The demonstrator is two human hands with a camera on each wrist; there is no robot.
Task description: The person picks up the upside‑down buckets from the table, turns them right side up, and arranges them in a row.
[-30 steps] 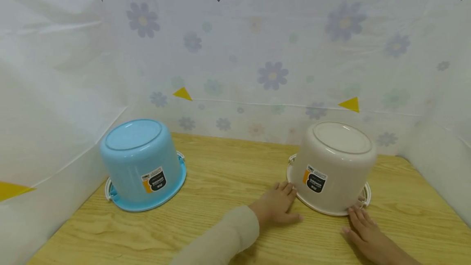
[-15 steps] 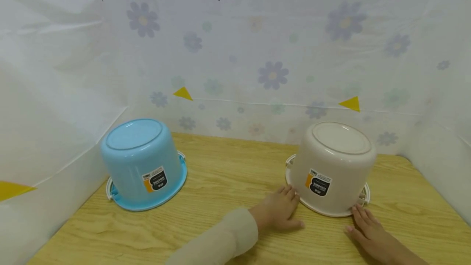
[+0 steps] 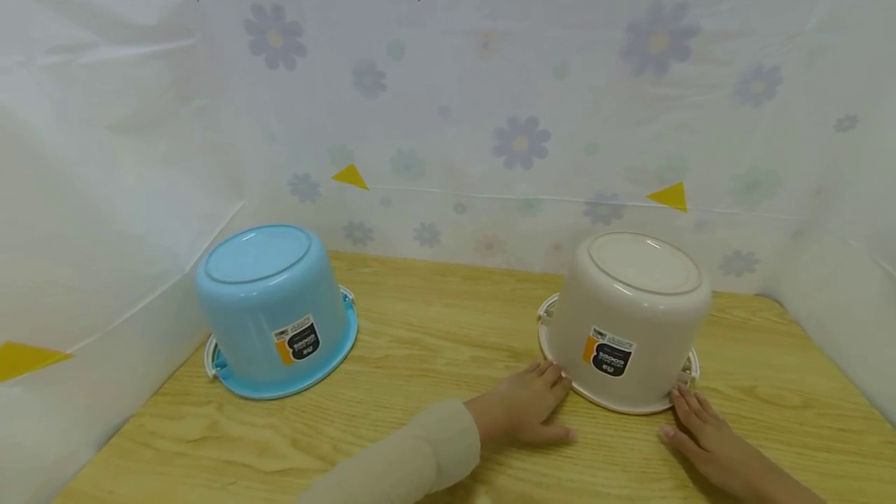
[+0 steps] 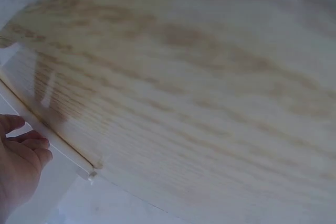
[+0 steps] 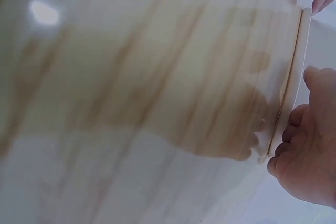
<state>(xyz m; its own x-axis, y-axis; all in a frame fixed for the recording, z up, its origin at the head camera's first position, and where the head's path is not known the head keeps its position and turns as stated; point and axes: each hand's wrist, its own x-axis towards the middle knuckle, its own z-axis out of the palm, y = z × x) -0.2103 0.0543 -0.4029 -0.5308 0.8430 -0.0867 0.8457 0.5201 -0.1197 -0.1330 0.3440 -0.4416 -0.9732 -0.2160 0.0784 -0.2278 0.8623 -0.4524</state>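
Note:
In the head view an upside-down beige bucket (image 3: 633, 325) stands on the wooden table at the right, its black-and-orange label facing me. My left hand (image 3: 528, 407) rests palm down beside the bucket, its fingertips touching the near left rim. At the near right of that rim, my right hand (image 3: 710, 442) has its extended fingers against the edge, close to the white handle. In the left wrist view the left hand (image 4: 21, 163) is by the bucket's rim (image 4: 52, 134). The right wrist view has the right hand (image 5: 310, 140) along the rim (image 5: 290, 90).
A blue bucket (image 3: 273, 317), also upside down with a white handle, stands at the left of the table (image 3: 434, 333). White sheeting (image 3: 448, 84) with flower prints and triangle flags encloses the back and sides.
The beige bucket has shifted slightly left and turned a little, its label moving right around it. Both hands stay at the rim, the right hand slightly further right. The blue bucket stays put.

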